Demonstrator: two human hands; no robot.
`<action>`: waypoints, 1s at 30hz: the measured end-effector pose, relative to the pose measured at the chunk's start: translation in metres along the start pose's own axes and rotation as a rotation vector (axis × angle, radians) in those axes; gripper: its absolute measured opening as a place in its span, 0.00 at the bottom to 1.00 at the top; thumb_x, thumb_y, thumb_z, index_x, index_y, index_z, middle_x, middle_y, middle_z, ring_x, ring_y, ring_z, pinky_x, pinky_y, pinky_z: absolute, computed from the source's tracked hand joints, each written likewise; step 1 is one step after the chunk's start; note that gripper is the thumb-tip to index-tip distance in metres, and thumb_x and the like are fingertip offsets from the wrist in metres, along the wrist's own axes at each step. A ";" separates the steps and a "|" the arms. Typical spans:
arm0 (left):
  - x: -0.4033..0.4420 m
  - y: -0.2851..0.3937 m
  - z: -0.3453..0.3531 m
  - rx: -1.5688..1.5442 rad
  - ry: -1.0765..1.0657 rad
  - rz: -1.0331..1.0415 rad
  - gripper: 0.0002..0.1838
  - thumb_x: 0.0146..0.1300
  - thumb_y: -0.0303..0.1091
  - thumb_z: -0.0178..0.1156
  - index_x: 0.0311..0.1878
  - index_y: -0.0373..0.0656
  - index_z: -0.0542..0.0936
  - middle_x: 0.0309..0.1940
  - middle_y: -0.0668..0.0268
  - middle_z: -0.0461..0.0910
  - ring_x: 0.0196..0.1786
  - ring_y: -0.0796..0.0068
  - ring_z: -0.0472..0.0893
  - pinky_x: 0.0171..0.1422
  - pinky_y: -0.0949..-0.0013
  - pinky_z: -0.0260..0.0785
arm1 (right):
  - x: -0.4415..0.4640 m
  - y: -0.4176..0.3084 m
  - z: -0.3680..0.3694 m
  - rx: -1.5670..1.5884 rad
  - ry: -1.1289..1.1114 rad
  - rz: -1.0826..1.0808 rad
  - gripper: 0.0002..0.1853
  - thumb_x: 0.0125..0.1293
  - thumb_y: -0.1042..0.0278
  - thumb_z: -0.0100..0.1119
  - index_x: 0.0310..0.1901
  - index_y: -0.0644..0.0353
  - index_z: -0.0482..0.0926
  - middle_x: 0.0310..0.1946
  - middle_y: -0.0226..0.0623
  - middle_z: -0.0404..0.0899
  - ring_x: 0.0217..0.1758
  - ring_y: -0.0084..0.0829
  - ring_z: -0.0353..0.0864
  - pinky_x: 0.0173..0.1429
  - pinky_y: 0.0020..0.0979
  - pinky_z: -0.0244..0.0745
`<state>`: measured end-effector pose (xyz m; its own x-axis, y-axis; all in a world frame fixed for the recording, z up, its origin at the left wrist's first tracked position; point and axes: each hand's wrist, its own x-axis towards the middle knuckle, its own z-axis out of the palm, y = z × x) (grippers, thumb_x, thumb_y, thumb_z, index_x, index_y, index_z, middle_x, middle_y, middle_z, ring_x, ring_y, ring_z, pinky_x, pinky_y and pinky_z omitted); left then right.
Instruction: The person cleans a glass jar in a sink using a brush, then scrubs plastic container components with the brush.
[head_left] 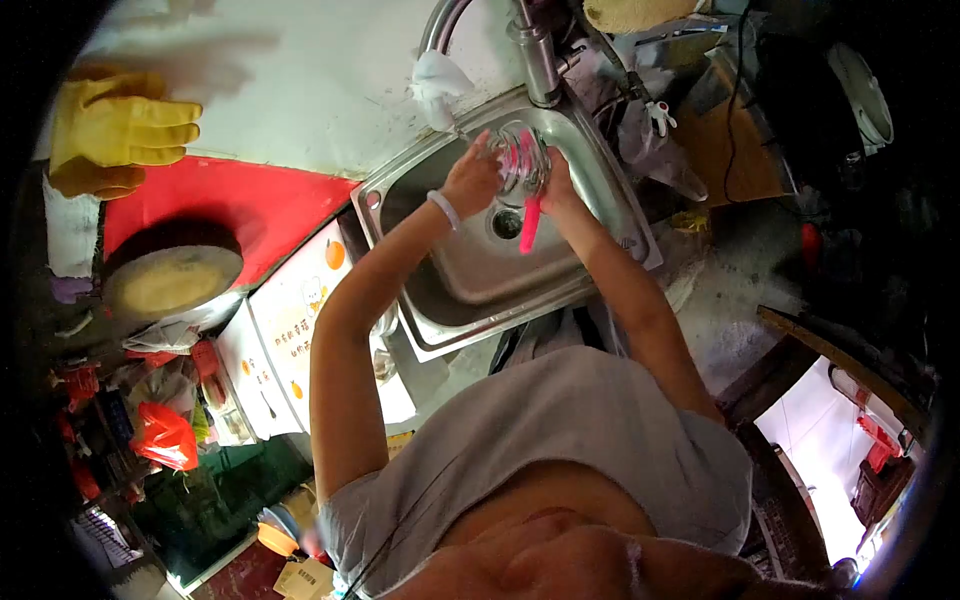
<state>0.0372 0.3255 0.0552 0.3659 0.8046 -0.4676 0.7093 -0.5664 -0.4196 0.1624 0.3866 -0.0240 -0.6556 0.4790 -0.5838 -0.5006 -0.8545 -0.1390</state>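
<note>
Over the sink (470, 285), both hands are around a clear glass vessel (517, 165), perhaps a jar or bowl. My left hand (473, 178) closes on its left side, with a pale band on that wrist. On the right side, my right hand (560, 187) is closed against the glass, its fingers mostly hidden. Pink shows through the glass, and a bright pink handle (529, 228) hangs below it, close to my right palm. Whether that hand also grips the handle is unclear. Under them lies the dark drain (506, 223).
A metal faucet (538, 60) stands behind the sink, with a white cloth-like wrap (438, 85) on its spout. A yellow glove (125, 130) is at upper left, above a round board (175, 270). Hoses and a plastic bag (655, 155) crowd the right side.
</note>
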 end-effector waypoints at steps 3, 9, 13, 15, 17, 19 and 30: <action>0.001 0.016 -0.017 -0.621 -0.085 -0.169 0.08 0.53 0.38 0.52 0.33 0.52 0.79 0.40 0.70 0.76 0.53 0.75 0.69 0.66 0.48 0.26 | -0.007 0.000 -0.004 0.094 -0.105 -0.080 0.21 0.57 0.50 0.40 0.40 0.58 0.72 0.34 0.38 0.75 0.37 0.34 0.75 0.43 0.36 0.71; 0.003 0.016 0.007 -1.758 0.403 -0.232 0.10 0.55 0.36 0.53 0.35 0.42 0.79 0.31 0.67 0.79 0.39 0.77 0.75 0.56 0.61 0.51 | 0.016 0.009 -0.038 -0.041 -0.275 -0.255 0.20 0.59 0.53 0.39 0.42 0.60 0.69 0.37 0.40 0.73 0.38 0.36 0.74 0.43 0.38 0.73; 0.002 0.011 0.004 -2.018 0.478 -0.339 0.13 0.57 0.35 0.53 0.33 0.33 0.77 0.26 0.66 0.77 0.31 0.80 0.74 0.38 0.76 0.65 | 0.018 0.008 -0.042 0.073 -0.225 0.029 0.20 0.59 0.51 0.38 0.40 0.61 0.69 0.33 0.42 0.73 0.33 0.37 0.75 0.36 0.36 0.74; 0.000 0.007 0.005 -2.023 0.517 -0.351 0.12 0.58 0.35 0.53 0.33 0.34 0.77 0.23 0.67 0.76 0.28 0.80 0.74 0.35 0.76 0.65 | 0.014 0.011 -0.032 0.061 -0.372 0.107 0.21 0.58 0.50 0.38 0.38 0.61 0.70 0.30 0.42 0.74 0.30 0.37 0.76 0.32 0.35 0.74; 0.001 0.000 0.004 -2.424 0.255 -0.324 0.17 0.61 0.42 0.46 0.39 0.37 0.74 0.25 0.66 0.76 0.30 0.74 0.76 0.38 0.72 0.66 | -0.018 0.011 0.015 0.038 -0.083 0.125 0.25 0.57 0.43 0.38 0.34 0.59 0.71 0.23 0.38 0.74 0.23 0.34 0.75 0.23 0.32 0.70; -0.002 -0.002 0.007 -2.551 0.234 -0.439 0.19 0.62 0.46 0.42 0.39 0.38 0.73 0.25 0.66 0.76 0.29 0.73 0.76 0.38 0.71 0.67 | 0.008 0.009 -0.005 -0.340 -0.020 0.140 0.27 0.56 0.39 0.38 0.34 0.59 0.71 0.21 0.37 0.73 0.21 0.34 0.75 0.23 0.32 0.69; 0.001 0.001 0.046 -3.211 0.559 -0.315 0.27 0.62 0.56 0.30 0.40 0.43 0.70 0.41 0.56 0.73 0.45 0.58 0.72 0.54 0.59 0.60 | -0.046 -0.033 -0.004 -1.648 0.165 -0.867 0.14 0.56 0.61 0.52 0.45 0.54 0.70 0.37 0.44 0.75 0.39 0.43 0.75 0.41 0.35 0.70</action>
<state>0.0105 0.3172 0.0185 -0.0163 0.8873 -0.4609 -0.8473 0.2325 0.4775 0.2108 0.3919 0.0045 -0.4459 0.8949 0.0159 0.4238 0.2268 -0.8769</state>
